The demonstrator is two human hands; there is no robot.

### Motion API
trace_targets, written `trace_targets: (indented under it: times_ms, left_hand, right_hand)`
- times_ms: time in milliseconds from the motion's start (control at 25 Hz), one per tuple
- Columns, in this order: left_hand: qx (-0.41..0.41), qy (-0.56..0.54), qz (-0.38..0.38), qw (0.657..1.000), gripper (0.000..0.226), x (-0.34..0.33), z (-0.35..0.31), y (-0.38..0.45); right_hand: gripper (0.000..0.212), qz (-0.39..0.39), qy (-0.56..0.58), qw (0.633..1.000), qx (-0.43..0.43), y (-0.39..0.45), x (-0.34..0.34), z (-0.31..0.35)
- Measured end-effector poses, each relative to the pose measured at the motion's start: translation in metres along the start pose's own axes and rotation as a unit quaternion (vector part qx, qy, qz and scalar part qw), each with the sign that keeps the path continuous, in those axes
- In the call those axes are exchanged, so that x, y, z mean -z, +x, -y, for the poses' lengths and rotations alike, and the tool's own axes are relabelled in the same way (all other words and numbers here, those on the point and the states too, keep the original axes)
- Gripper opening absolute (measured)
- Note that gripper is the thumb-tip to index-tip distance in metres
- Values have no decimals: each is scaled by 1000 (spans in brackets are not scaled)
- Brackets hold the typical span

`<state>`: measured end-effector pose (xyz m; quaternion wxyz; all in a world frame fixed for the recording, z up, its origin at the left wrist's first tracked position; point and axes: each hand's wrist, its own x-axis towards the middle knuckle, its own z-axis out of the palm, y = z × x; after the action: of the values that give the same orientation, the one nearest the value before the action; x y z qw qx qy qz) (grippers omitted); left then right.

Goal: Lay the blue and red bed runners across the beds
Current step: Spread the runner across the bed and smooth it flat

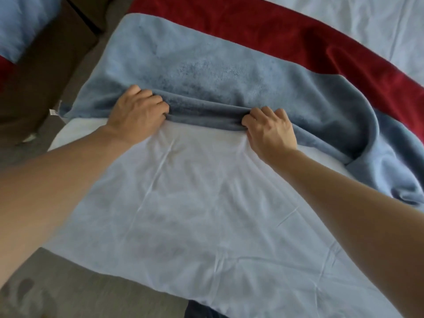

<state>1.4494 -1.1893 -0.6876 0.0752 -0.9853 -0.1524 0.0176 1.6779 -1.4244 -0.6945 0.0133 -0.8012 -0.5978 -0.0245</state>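
My left hand [137,115] and right hand [270,129] both clutch the blue runner's [206,72] bunched near edge, fingers curled; its long axis runs left-right across the bed [183,203], beside the red runner [275,26].

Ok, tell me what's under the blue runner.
The blue runner lies on the white sheet near both hands, and its far edge overlaps the red runner. Whatever lies beneath its middle is covered.
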Motion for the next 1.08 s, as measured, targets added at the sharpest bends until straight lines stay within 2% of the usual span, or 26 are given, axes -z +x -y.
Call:
trace_targets:
  times_ms: [40,120,240,280,320,360,400,480,520,600,720,840,960,1080]
  left_hand:
    - [13,-29,13,999,21,4,0,5]
    - [58,-158,94,981,20,20,7,12]
    - [137,-274,305,902,5,49,24,12]
    - [163,-295,342,877,5,57,29,11]
    - [189,-309,345,866,5,60,31,11]
    - [210,-307,318,872,5,61,29,11]
    - [225,-281,262,895,4,58,23,10]
    - [224,-198,87,950,10,50,-2,3]
    - [208,-160,25,965,13,47,-18,-3]
    - [174,-156,-40,971,12,44,-61,-14]
    - [89,-217,-71,970,5,37,-129,-21]
    - [-33,-186,-60,980,23,30,-174,-8]
    - [-70,-161,-62,983,34,35,-216,31]
    - [-116,-135,-62,982,27,42,-270,78]
  right_hand:
    - [14,-4,6,1000,-4,4,1,-1]
    - [12,33,55,998,-10,7,13,-1]
    - [18,173,155,972,-26,-1,44,4]
    - [20,227,172,958,-38,-4,51,5]
    - [21,249,181,951,-43,-6,53,6]
    - [19,229,186,955,-42,-9,56,8]
    - [16,165,176,970,-29,-13,56,8]
    - [10,25,143,989,-6,-23,56,6]
    - [10,-17,135,991,3,-31,56,3]
    - [12,-18,129,991,7,-54,51,0]
    - [14,33,80,996,-28,-97,35,-18]
    - [35,43,45,997,-56,-126,28,-49]
    - [39,25,-7,994,-110,-154,33,-79]
    - [37,19,-55,979,-197,-193,44,-118]
